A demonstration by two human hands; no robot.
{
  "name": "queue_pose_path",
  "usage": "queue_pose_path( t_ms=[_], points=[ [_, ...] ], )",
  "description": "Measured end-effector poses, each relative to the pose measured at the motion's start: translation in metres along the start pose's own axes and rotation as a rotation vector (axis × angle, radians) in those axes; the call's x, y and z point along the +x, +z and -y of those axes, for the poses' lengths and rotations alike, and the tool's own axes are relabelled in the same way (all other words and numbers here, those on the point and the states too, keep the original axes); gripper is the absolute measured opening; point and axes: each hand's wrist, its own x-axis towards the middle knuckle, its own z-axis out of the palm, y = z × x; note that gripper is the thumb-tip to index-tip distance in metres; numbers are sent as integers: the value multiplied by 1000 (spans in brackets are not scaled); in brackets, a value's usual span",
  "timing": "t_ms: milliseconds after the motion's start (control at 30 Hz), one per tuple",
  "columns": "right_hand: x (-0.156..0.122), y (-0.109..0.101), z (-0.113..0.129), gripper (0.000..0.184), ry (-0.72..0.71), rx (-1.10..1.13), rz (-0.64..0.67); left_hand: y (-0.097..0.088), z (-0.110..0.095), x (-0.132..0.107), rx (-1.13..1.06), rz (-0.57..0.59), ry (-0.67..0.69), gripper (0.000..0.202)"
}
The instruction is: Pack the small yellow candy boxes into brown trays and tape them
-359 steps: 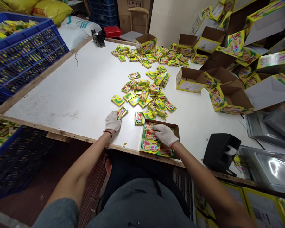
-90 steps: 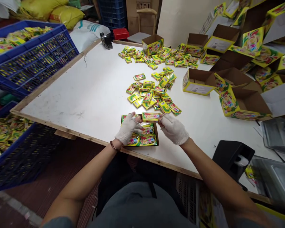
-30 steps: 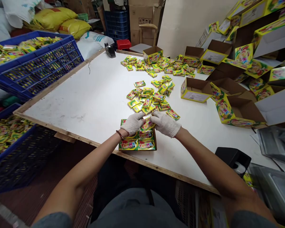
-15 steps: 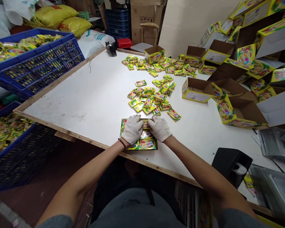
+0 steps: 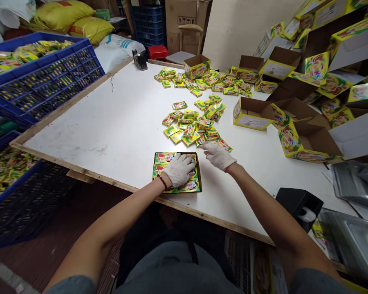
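I see left hand (image 5: 179,169) flat on packs (image 5: 163,157) in the box (image 5: 199,173) near the table's (image 5: 131,122) edge, gripping nothing. Right hand (image 5: 217,157), loosely splayed, apparently holds nothing beside the loose pile (image 5: 189,130). Risk: lopsided palm pressure could slide the box; careless reaching could scatter the pile.

- The gloved left hand (image 5: 180,169) lies palm down, its fingers (image 5: 188,164) spread and reaching to the right and far side.
- The left wrist (image 5: 158,188) sits to the near left of that hand; the left forearm (image 5: 125,214) slants up from the near left.
- The gloved right hand (image 5: 218,156) is apart from the left, to its right and slightly farther off, fingers pointing left and loosely extended.
- The right forearm (image 5: 257,200) slants in from the near right.
- Both elbows are bent outward.
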Motion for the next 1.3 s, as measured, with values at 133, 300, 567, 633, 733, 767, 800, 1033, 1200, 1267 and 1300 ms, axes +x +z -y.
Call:
queue_pose_path(
  t_ms=[133, 300, 567, 633, 733, 767, 800, 1033, 1200, 1267, 1300],
  points=[
    [4, 5, -54, 35, 328, 1, -75, -5, -4, 6, 29, 107, -28, 42],
    [1, 18, -99, 53, 672, -78, -14, -7, 2, 14, 15, 75, -23, 44],
    [-6, 32, -109, 49, 698, -47, -43, 4, 2, 22, -23, 183, -13, 49],
    [-13, 28, -102, 48, 723, 11, -32, 6, 5, 22, -126, 119, -25, 41],
    [-32, 14, -81, 49, 585, 224, -38, 5, 14, 16, -383, -164, -180, 30],
    [-40, 6, -70, 49, 474, 283, -50, 4, 18, 11, -444, -282, -246, 30],
    [-48, -2, -57, 48, 337, 316, -57, 3, 21, 6, -476, -381, -298, 30],
    [-68, -28, 53, 29, -366, -74, 215, 7, 20, -42, -328, -293, -308, 33],
    [-61, 3, 75, 37, -343, -140, 453, 8, 6, -58, -327, -312, -225, 30],
    [-60, 8, 65, 36, -367, 11, 428, 2, -5, -60, -333, -260, -108, 28],
    [-59, 8, 57, 36, -372, 113, 377, -2, -12, -60, -330, -204, -36, 28]
  ],
)
